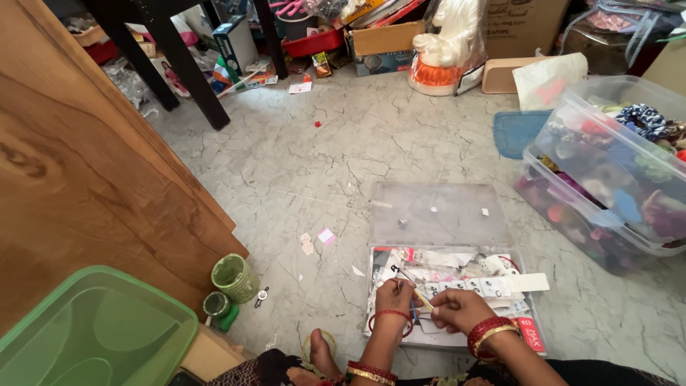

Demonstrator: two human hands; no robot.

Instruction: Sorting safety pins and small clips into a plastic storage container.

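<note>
Two hands work over a clear flat box [386, 325] of small bits on the floor. The left hand [394, 294] and the right hand [457, 309] both pinch a thin stick [421, 299]. A green woven cup [234, 277] stands nearby.

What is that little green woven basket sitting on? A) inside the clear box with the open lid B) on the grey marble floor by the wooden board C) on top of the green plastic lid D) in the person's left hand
B: the green woven basket stands on the grey marble floor right beside the wooden board, away from the clear box, the green plastic lid and the left hand.
</note>
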